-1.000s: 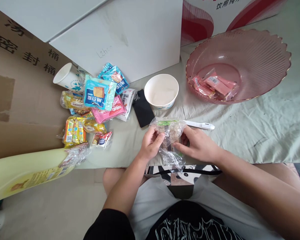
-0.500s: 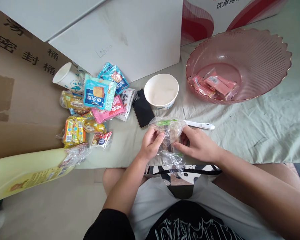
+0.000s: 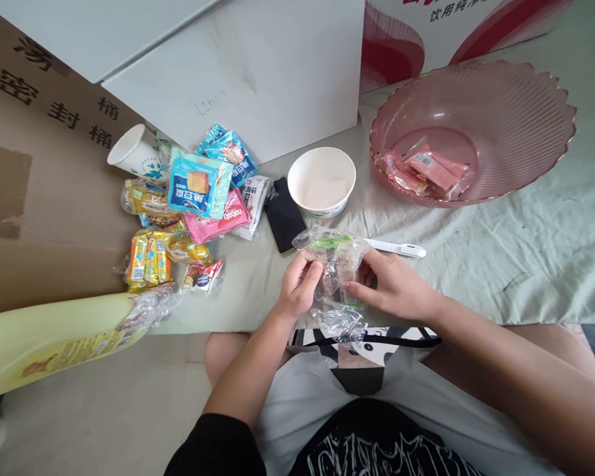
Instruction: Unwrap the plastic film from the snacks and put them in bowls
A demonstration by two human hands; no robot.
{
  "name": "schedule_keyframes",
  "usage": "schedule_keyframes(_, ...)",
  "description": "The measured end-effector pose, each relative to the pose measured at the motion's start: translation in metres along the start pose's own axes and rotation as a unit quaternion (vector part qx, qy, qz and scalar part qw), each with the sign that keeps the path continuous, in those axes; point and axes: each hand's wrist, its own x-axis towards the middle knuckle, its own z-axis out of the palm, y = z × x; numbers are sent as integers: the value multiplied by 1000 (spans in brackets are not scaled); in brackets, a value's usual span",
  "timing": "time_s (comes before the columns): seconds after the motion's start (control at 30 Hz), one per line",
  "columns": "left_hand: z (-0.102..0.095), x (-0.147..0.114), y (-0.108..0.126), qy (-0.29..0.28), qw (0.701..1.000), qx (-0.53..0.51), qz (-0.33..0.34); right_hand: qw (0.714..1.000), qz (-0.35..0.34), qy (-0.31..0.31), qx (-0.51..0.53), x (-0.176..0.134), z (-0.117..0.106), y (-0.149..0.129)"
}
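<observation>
Between my two hands is a clear plastic snack wrapper [image 3: 338,271] with green markings and brownish contents that I cannot make out exactly. My left hand [image 3: 300,283] pinches its left edge between thumb and fingers. On the other side my right hand [image 3: 394,284] grips the right edge, thumb across the front. Crinkled plastic hangs down over the table's front edge. Just beyond the right hand lies a white utility knife [image 3: 399,248], its left end hidden behind the wrapper. A white paper bowl [image 3: 322,182] and a black phone [image 3: 283,218] are past the left hand.
A pink ribbed basin [image 3: 515,145] holds several pink packets [image 3: 434,168]. At left, packaged snacks [image 3: 198,182] lie heaped beside a tipped paper cup [image 3: 137,153]. White boxes [image 3: 277,79] stand along the back. A yellow-green container [image 3: 54,337] lies at the left edge.
Both hands keep their grip on the wrapper and have barely moved. The whole view has shifted very slightly; the objects on the table stay where they were.
</observation>
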Motion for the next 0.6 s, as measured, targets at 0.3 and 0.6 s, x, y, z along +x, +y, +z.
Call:
schedule_keyframes(0.3,0,-2,-5,-7,1000,-22,-6,1000,-4,16,2,1,-4,0)
schedule_keyframes(0.6,-2,-4,-19,29,997,-56,-39,999,-7,17,48,2,-5,-3)
